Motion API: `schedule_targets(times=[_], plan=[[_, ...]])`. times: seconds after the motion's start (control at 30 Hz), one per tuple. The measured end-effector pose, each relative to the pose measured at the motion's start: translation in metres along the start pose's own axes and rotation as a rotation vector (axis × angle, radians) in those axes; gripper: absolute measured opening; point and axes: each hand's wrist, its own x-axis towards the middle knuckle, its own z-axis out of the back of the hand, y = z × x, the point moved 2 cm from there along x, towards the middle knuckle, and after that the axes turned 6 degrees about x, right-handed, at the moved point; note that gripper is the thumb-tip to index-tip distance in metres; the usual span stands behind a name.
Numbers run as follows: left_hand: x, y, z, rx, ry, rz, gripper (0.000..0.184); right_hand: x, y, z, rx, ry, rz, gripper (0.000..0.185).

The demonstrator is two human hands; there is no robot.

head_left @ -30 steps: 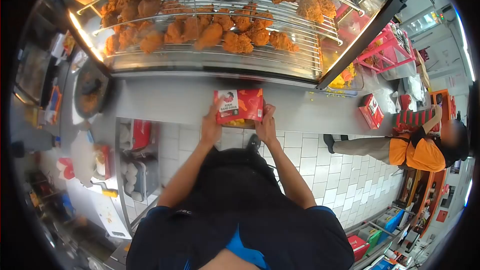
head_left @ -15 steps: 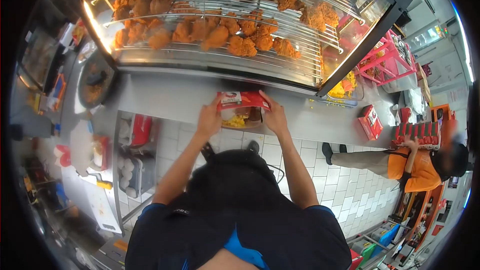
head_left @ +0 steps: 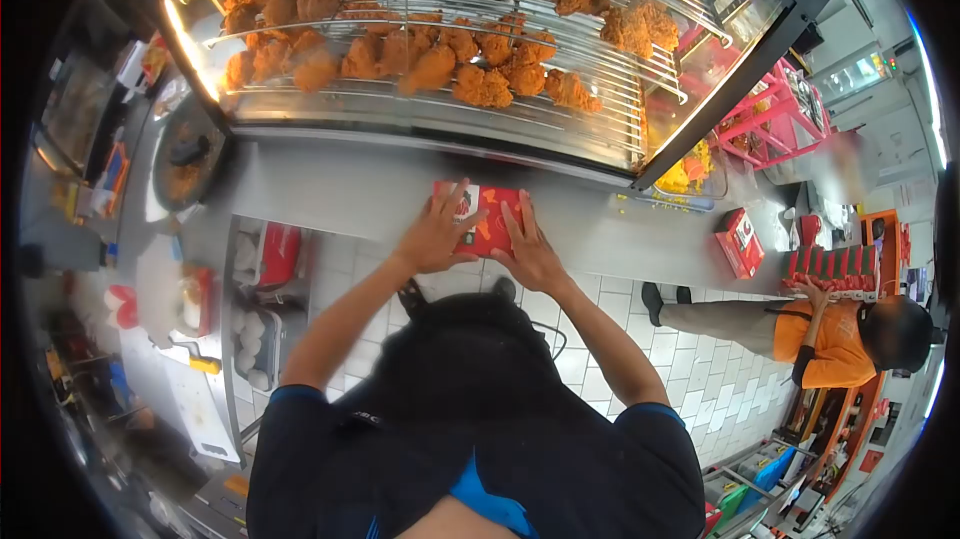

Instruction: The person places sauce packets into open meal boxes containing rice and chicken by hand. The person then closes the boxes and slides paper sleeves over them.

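Observation:
A red cardboard food box with a white panel and printed pictures is at the near edge of the steel counter, its lid down. My left hand grips the box's left side, fingers spread over the lid and thumb at the near edge. On the other side, my right hand holds the box with fingers laid over its right part. What is inside the box is hidden. Behind it stands a lit glass display case with fried chicken pieces on wire racks.
Another red box stands on the counter to the right. Further right, a co-worker in an orange shirt handles a row of red boxes. A dark round pan is at the left. Below the counter is a tiled floor.
The box lid was raised, with yellow food showing inside; now it is down. My hands have moved from the lid's sides to over the top. The co-worker has turned slightly.

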Motion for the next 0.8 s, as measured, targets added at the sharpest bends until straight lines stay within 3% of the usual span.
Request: schedule_targets(times=[0.07, 0.17, 0.23, 0.27, 0.33, 0.43, 0.53, 0.6, 0.7, 0.73, 0.8], plan=[[0.003, 0.002, -0.002, -0.023, 0.061, -0.004, 0.082, -0.002, 0.005, 0.001, -0.097, 0.005, 0.017, 0.081], [0.014, 0.01, -0.005, 0.003, 0.134, 0.0, 0.076, 0.005, 0.006, -0.002, -0.318, 0.243, -0.114, 0.079], [0.017, 0.01, -0.007, 0.051, 0.192, -0.036, 0.074, 0.002, 0.001, -0.002, -0.377, 0.276, -0.096, 0.077], [0.014, 0.008, -0.008, 0.064, 0.122, -0.034, 0.076, 0.001, 0.003, 0.001, -0.407, 0.293, -0.084, 0.076], [0.006, 0.003, -0.008, 0.099, -0.023, -0.023, 0.079, -0.006, 0.014, 0.011, -0.315, 0.185, 0.084, 0.076], [0.004, -0.015, 0.022, 0.015, -0.009, 0.071, 0.088, -0.007, 0.021, 0.013, -0.234, 0.051, 0.164, 0.072], [0.014, -0.005, -0.029, -0.057, -0.228, 0.041, 0.088, -0.026, -0.02, -0.015, -0.312, -0.069, 0.09, 0.071], [0.025, -0.021, -0.038, -0.095, -0.287, 0.014, 0.079, -0.044, -0.018, -0.002, -0.119, -0.186, 0.056, 0.071], [0.054, -0.075, -0.034, -0.111, -0.32, -0.048, 0.081, -0.087, -0.037, 0.031, -0.064, -0.248, -0.042, 0.07], [0.069, -0.096, -0.036, -0.193, -0.295, -0.071, 0.078, -0.105, -0.046, 0.045, 0.019, -0.204, -0.166, 0.076], [0.106, -0.149, -0.027, -0.215, -0.185, -0.11, 0.076, -0.15, -0.071, 0.071, 0.025, -0.309, -0.205, 0.076]])
